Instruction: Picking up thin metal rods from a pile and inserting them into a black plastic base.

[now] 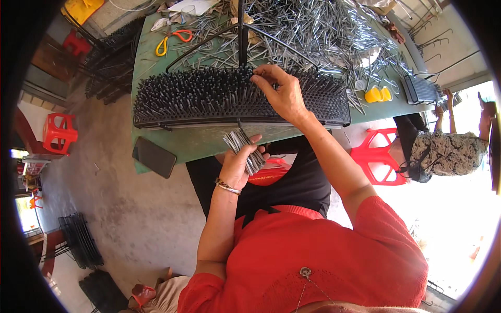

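A long black rack (321, 104) with a perforated face stretches across the near side of the table, densely filled with short upright dark pieces on its left and middle. Fewer pieces stand on its right part, where rows of holes show. My right hand (284, 95) reaches over the rack's middle, thumb and forefinger pinched among the pieces; what they hold is too small to make out. Below the rack's front edge, my left hand (236, 168) is closed around a bundle of thin grey strips (243, 148).
Loose grey strips (318, 26) are heaped across the green table (148, 162). Orange-and-yellow scissors (172, 41) lie at the far left, a dark phone (154, 157) at the near left corner, yellow cups (378, 94) at right. Another person (446, 151) is at the right near a red stool (377, 156).
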The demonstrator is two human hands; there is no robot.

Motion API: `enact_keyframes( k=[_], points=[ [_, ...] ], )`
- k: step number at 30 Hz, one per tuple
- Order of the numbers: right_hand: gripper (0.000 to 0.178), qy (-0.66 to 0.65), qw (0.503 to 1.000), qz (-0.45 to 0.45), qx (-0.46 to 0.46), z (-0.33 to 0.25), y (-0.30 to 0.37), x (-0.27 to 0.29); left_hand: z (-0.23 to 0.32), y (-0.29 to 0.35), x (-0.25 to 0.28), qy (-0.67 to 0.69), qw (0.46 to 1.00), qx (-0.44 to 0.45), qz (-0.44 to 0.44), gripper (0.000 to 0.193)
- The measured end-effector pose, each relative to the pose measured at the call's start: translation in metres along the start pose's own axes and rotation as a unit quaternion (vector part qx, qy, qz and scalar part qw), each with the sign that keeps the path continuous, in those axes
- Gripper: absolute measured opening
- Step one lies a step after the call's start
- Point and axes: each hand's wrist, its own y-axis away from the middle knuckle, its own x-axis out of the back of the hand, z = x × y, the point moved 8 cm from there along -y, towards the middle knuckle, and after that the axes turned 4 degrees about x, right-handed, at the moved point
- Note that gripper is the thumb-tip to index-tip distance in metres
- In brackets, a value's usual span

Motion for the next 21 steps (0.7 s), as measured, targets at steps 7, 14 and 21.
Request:
enact_keyframes(
  k=[7,14,21],
  points=[
    [0.02,-0.012,0.999,-0.04,0.017,0.0,-0.002,-0.009,-0.001,0.004,-0.003,-0.004,1.0,0.022,-0.021,0.028],
    [0.02,-0.023,0.999,-0.031,0.015,0.0,-0.001,-0.008,0.003,0.005,-0.004,-0.01,1.0,0.002,-0.028,0.03],
    [0.021,0.046,0.997,0.003,0.063,-0.008,0.005,-0.008,0.006,0.002,-0.003,0.003,0.999,-0.003,-0.037,0.027]
  ],
)
